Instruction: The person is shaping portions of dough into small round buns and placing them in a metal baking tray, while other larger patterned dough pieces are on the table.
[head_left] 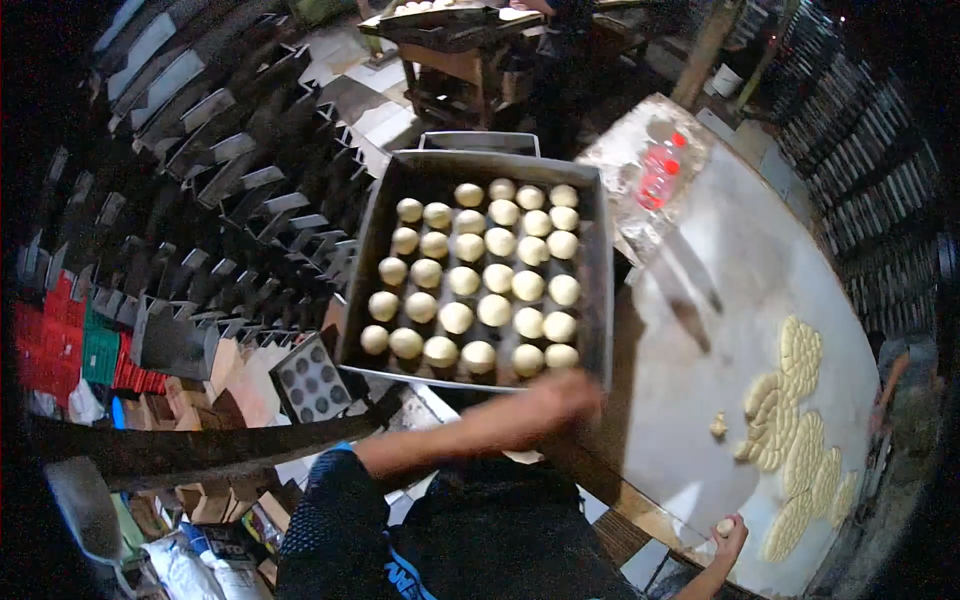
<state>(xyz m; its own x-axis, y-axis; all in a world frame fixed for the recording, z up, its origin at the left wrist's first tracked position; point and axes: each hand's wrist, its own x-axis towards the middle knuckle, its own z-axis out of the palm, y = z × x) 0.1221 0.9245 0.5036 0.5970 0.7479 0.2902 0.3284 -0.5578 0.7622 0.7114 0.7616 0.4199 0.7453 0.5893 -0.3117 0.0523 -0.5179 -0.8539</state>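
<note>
A deep dark metal tray in front of me bears rows of pale round dough balls. My left hand is over the tray's near right corner, its forearm crossing my front; motion blur hides its fingers. Down at the lower right, my right hand is closed around a small dough ball beside the worktable's near edge. On the pale worktable lie several flat slabs of dough scored into pieces. A small dough scrap sits to their left.
Bottles with red contents stand at the table's far end. Racks of metal trays line the left, more the right. A muffin pan lies left of the tray. Red crates are far left; another table stands behind.
</note>
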